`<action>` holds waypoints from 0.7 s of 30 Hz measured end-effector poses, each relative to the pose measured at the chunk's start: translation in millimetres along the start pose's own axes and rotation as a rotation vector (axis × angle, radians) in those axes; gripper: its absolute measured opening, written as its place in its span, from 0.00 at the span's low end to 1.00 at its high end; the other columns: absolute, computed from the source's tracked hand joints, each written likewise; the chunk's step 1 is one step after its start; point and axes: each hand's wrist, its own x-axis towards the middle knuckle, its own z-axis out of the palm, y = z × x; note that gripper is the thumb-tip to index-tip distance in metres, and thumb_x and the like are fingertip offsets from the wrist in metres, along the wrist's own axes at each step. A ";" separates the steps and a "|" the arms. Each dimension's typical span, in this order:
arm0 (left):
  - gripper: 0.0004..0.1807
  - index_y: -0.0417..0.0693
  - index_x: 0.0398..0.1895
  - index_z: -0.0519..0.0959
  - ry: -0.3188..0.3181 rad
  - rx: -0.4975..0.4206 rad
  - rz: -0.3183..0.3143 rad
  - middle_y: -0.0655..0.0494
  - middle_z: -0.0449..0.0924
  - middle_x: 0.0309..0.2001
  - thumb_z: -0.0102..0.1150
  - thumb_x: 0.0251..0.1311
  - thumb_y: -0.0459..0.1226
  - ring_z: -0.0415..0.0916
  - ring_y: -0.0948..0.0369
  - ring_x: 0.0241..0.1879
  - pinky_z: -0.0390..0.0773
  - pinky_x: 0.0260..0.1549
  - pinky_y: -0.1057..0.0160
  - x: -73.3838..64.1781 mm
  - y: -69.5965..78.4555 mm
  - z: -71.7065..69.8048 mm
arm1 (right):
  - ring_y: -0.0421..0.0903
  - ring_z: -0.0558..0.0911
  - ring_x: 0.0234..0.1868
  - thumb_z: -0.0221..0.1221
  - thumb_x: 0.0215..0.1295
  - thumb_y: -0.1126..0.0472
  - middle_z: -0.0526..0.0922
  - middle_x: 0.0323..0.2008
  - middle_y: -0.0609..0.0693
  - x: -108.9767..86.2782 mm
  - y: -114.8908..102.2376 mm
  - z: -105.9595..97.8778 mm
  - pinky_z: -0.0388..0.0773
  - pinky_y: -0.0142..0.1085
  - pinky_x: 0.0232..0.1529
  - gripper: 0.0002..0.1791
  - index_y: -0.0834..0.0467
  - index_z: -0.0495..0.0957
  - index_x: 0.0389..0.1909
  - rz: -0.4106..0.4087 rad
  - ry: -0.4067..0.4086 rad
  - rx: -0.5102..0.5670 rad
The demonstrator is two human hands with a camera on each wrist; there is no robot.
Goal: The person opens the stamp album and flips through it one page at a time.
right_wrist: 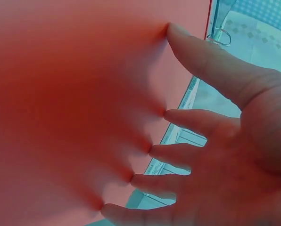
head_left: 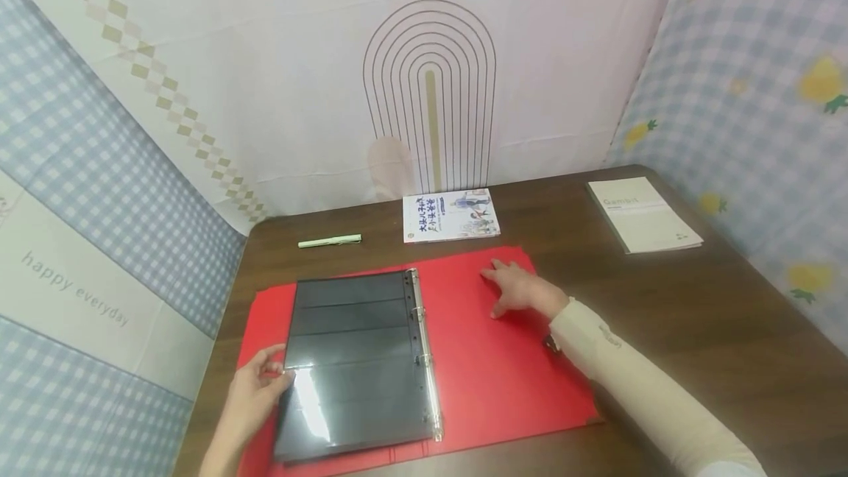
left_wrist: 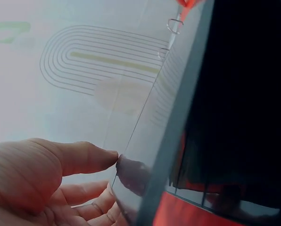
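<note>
A red ring binder [head_left: 497,389] lies spread out on the table, with metal rings [head_left: 427,366] down its middle. Black pocket pages [head_left: 358,341] with clear strips cover most of its left side. At their outer left edge, my left hand [head_left: 254,386] pinches the pages between thumb and fingers; the left wrist view shows the thumb [left_wrist: 91,157] right at the edge. My right hand [head_left: 518,288] is on the bare red right cover, fingers spread. In the right wrist view its fingertips [right_wrist: 171,115] touch the red surface [right_wrist: 60,94].
Behind the binder lie a light green pen [head_left: 330,241] and a white illustrated booklet [head_left: 450,216]. A pale book [head_left: 642,214] sits at the back right of the brown wooden table [head_left: 662,330]. Patterned cloth [head_left: 298,79] hangs around the back and sides.
</note>
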 end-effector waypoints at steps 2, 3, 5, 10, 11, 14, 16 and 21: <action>0.27 0.29 0.64 0.71 -0.002 0.012 0.001 0.49 0.76 0.36 0.63 0.61 0.25 0.76 0.65 0.26 0.77 0.22 0.66 0.5 -1.7 0.4 | 0.74 0.49 0.75 0.74 0.56 0.61 0.52 0.76 0.71 -1.2 -0.3 1.4 0.52 0.65 0.70 0.47 0.65 0.63 0.74 0.000 0.006 0.002; 0.27 0.29 0.64 0.71 -0.004 0.021 0.001 0.48 0.77 0.37 0.63 0.61 0.26 0.76 0.65 0.26 0.77 0.22 0.66 0.6 -2.4 0.6 | 0.74 0.49 0.74 0.74 0.56 0.61 0.52 0.75 0.71 -1.9 -0.6 1.9 0.52 0.65 0.70 0.47 0.65 0.63 0.74 -0.001 0.009 0.002; 0.27 0.29 0.64 0.71 -0.002 0.054 0.002 0.47 0.78 0.37 0.64 0.61 0.26 0.77 0.64 0.26 0.77 0.22 0.66 0.6 -3.8 1.1 | 0.74 0.49 0.74 0.74 0.55 0.61 0.52 0.75 0.71 -2.8 -1.5 2.6 0.52 0.65 0.71 0.47 0.65 0.63 0.74 0.003 0.013 0.004; 0.25 0.27 0.61 0.73 0.007 0.139 0.012 0.43 0.82 0.38 0.65 0.60 0.28 0.83 0.58 0.31 0.79 0.26 0.64 -1.2 -5.9 3.0 | 0.74 0.49 0.74 0.74 0.55 0.61 0.53 0.76 0.71 -3.9 -4.5 3.9 0.53 0.65 0.70 0.47 0.65 0.63 0.74 0.011 0.019 0.010; 0.25 0.27 0.60 0.74 0.007 0.153 0.013 0.42 0.82 0.39 0.65 0.60 0.28 0.84 0.55 0.32 0.80 0.27 0.63 -2.1 -5.9 3.4 | 0.74 0.50 0.74 0.74 0.55 0.61 0.53 0.75 0.71 -4.0 -5.3 4.3 0.53 0.65 0.70 0.47 0.65 0.63 0.74 0.011 0.020 0.008; 0.24 0.26 0.59 0.74 0.006 0.195 0.010 0.36 0.82 0.44 0.65 0.61 0.30 0.85 0.48 0.38 0.82 0.30 0.60 -5.3 -5.2 4.4 | 0.74 0.50 0.74 0.74 0.55 0.61 0.53 0.75 0.71 -4.8 -7.1 5.2 0.54 0.65 0.70 0.47 0.65 0.63 0.74 0.012 0.021 0.004; 0.24 0.25 0.59 0.74 0.004 0.213 0.009 0.33 0.81 0.47 0.65 0.62 0.31 0.85 0.46 0.40 0.83 0.31 0.59 -7.5 -4.3 5.5 | 0.74 0.50 0.74 0.74 0.55 0.61 0.53 0.75 0.71 -5.2 -8.0 5.6 0.55 0.65 0.69 0.47 0.64 0.63 0.74 0.017 0.022 0.005; 0.24 0.26 0.59 0.75 0.001 0.253 0.010 0.32 0.80 0.52 0.64 0.65 0.34 0.83 0.48 0.42 0.82 0.32 0.57 -14.1 -3.3 9.6 | 0.75 0.50 0.74 0.74 0.55 0.62 0.53 0.75 0.71 -6.4 -9.0 7.1 0.55 0.66 0.69 0.47 0.64 0.63 0.74 0.025 0.028 0.007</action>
